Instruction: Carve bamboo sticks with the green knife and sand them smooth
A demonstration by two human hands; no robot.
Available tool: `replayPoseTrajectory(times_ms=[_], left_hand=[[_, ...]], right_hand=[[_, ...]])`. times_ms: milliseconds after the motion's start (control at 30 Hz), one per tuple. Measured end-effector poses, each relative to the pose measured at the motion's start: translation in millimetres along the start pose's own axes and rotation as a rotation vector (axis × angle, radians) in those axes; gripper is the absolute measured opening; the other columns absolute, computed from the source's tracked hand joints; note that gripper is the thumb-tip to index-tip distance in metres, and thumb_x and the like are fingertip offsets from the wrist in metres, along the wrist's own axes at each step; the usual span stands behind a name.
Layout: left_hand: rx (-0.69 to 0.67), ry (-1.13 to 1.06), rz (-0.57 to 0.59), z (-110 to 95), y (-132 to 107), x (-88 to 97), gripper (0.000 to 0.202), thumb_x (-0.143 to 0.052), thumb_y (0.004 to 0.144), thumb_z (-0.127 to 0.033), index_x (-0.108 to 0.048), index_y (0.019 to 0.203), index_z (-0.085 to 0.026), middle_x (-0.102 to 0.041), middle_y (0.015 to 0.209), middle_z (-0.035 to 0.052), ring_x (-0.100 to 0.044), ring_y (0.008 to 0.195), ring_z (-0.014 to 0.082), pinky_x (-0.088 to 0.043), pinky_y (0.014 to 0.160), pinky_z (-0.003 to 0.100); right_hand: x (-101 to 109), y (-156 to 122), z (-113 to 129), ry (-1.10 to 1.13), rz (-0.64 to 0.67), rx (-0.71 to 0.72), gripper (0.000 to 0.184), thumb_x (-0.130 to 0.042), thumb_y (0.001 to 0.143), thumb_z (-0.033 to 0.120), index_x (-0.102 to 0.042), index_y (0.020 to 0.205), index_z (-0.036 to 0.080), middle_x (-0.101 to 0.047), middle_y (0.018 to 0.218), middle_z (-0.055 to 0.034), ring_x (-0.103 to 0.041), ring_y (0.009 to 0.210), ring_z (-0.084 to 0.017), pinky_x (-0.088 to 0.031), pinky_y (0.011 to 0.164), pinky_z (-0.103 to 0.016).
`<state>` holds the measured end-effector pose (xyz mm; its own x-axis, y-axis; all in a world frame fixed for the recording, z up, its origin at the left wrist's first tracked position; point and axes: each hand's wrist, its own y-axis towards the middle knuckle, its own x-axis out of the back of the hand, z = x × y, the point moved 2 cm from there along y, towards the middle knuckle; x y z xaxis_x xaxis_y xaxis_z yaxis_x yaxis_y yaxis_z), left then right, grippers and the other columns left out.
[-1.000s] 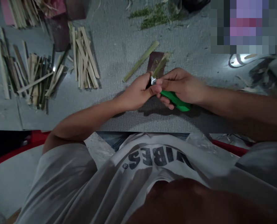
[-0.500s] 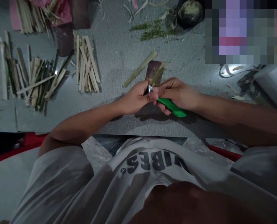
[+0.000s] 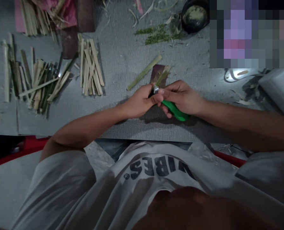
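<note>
On the left of the grey, finely textured table [image 3: 118, 48], a loose heap of split bamboo pieces [image 3: 38, 89] lies with most long axes running between the near and far edges; beyond it, more sticks rest on crumpled pink sheeting [image 3: 70, 16]. Next comes a neater bundle of pale, flat sticks [image 3: 91, 68]. The left hand [image 3: 140, 100], over the table close to its near edge, is closed about the lower end of a greenish bamboo strip [image 3: 163, 74], its thumb bent in at the knife. The strip slants out beyond the grip, away from the near edge and rightward, above a flat maroon piece [image 3: 155, 72]; a loose strip [image 3: 145, 72] lies nearly parallel, just left. The ridged green knife [image 3: 176, 111] points its metal end far-left, at the strip's base; whether the blade touches is hidden. The right hand [image 3: 186, 95] wraps its handle, whose butt juts out below the palm toward the near edge. Farther off sits a round black bowl [image 3: 195, 16].
</note>
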<state>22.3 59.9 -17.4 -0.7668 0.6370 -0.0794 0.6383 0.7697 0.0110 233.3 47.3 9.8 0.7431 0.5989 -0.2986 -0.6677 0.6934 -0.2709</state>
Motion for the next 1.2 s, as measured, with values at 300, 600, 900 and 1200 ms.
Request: replayPoseTrajectory(times_ms=[300, 600, 900, 1200], left_hand=[[0.038, 0.028, 0.093, 8, 7, 3.7, 0.093, -0.11, 0.077, -0.103, -0.062, 0.093, -0.026, -0.072, 0.086, -0.0019, -0.077, 0.087, 0.0202, -0.062, 0.081, 0.034], [0.062, -0.015, 0.04, -3, 1, -1.5, 0.087, -0.098, 0.091, -0.105, -0.072, 0.092, -0.023, -0.081, 0.092, 0.0052, -0.081, 0.09, 0.0211, -0.062, 0.08, 0.032], [0.131, 0.03, 0.142, -4, 7, -0.9, 0.082, -0.116, 0.082, -0.086, -0.062, 0.084, -0.025, -0.065, 0.081, -0.002, -0.071, 0.083, 0.0194, -0.06, 0.077, 0.033], [0.134, 0.003, 0.095, -9, 5, -0.9, 0.087, -0.112, 0.082, -0.094, -0.061, 0.078, -0.025, -0.066, 0.074, -0.0022, -0.071, 0.077, 0.0181, -0.06, 0.076, 0.031]], right_hand=[[5, 3, -2, 0.05, 0.211, -0.091, 0.069, -0.099, 0.115, 0.081, -0.076, 0.094, 0.02, -0.071, 0.066, 0.002, -0.07, 0.046, -0.015, -0.059, 0.043, -0.021], [-3, -4, 4, 0.021, 0.013, -0.065, 0.066, -0.093, 0.122, 0.078, -0.076, 0.091, 0.022, -0.072, 0.068, 0.0002, -0.068, 0.052, -0.013, -0.058, 0.05, -0.02], [7, -1, -6, 0.03, 0.183, -0.134, 0.066, -0.098, 0.118, 0.078, -0.078, 0.093, 0.02, -0.072, 0.068, 0.0002, -0.069, 0.049, -0.014, -0.06, 0.048, -0.019], [1, 0, -3, 0.02, 0.066, -0.05, 0.07, -0.099, 0.114, 0.083, -0.078, 0.09, 0.021, -0.072, 0.07, 0.0001, -0.07, 0.055, -0.014, -0.062, 0.05, -0.019]])
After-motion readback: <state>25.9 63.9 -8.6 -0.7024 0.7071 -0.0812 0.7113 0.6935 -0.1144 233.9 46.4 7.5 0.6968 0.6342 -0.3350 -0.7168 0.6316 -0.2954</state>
